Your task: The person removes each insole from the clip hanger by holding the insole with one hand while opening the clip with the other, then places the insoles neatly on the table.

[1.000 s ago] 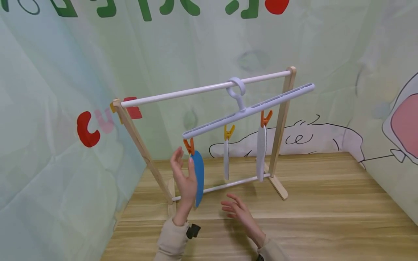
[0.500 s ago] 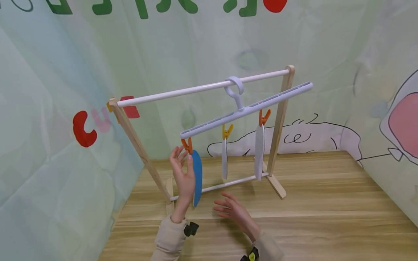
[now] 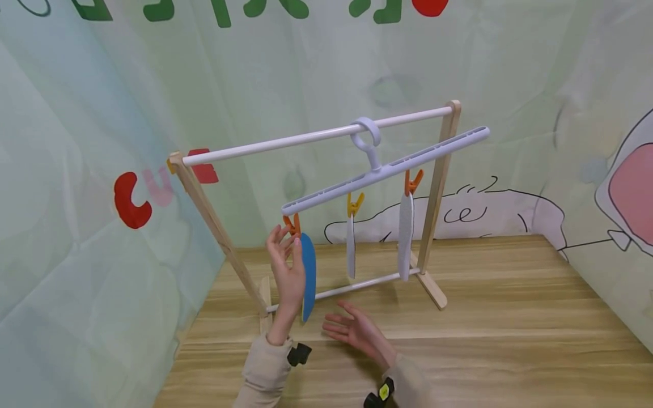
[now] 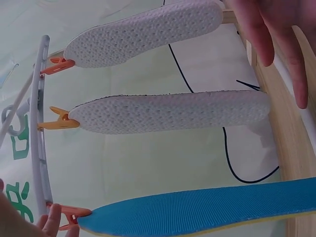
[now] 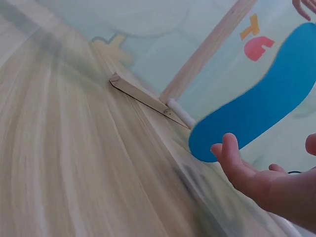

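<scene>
Flanking the blue insole (image 3: 309,277) — fingers parted — are left hand (image 3: 288,279), at its orange clip (image 4: 79,211), and right hand (image 3: 361,333).

Seen from my left wrist: in the lower left corner, the fingertips of my left hand (image 4: 17,222) lie against an orange clip (image 4: 74,211), whose blue ribbed insole (image 4: 197,210) with a yellow edge stretches along the bottom. A pale hanger bar (image 4: 34,138) runs down the left side. At middle left, a yellow-orange clip (image 4: 64,120) holds a white dimpled insole (image 4: 170,113); above, another orange clip (image 4: 58,65) holds a second white insole (image 4: 143,34). My right hand (image 4: 279,19), fingers pointing down, fills the upper right, near a white rod (image 4: 310,126).
</scene>
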Demonstrator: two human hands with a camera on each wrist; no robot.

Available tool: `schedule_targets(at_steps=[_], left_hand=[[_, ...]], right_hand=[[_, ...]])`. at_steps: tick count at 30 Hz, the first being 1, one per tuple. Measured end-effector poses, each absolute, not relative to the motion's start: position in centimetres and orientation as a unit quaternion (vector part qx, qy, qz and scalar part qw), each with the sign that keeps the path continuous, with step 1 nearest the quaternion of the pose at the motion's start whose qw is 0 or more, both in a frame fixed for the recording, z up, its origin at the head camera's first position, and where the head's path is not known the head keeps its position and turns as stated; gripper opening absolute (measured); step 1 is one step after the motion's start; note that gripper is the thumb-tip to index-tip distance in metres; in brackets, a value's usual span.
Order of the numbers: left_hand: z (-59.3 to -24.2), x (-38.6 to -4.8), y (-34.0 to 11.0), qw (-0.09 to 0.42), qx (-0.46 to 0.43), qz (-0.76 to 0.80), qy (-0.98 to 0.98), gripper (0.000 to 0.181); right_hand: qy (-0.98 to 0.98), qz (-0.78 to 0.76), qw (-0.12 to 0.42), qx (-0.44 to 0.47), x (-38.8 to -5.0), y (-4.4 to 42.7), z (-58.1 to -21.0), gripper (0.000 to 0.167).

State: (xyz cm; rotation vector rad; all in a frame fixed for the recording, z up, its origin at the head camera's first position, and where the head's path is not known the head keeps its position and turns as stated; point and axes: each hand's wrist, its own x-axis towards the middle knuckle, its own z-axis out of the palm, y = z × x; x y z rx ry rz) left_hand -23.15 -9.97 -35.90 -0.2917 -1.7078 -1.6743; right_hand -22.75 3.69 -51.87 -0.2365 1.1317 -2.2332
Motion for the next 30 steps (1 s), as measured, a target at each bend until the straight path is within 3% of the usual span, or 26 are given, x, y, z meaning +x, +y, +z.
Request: schedule_targets(at_steps=[10, 19, 30], left_hand=[[-35.3, -23.9, -10.2, 0.359, -0.086, -0.660, -0.654, 0.043], [-34.7, -25.1, -10.3, 0.290, -0.056, -0.695, -0.656, 0.046], [-34.4, -24.7, -10.2, 0.290, -0.034, -0.683, -0.670, 0.046]], right_hand=[[0.415, -0.849, 0.319, -0.076, -23.6, 3.2, -51.6, 0.057], [0.398, -0.857, 0.321, -0.064, -24.3, 2.9, -51.5, 0.055], [0.392, -0.858, 0.325, -0.067, -24.6, 2.3, -51.8, 0.055]])
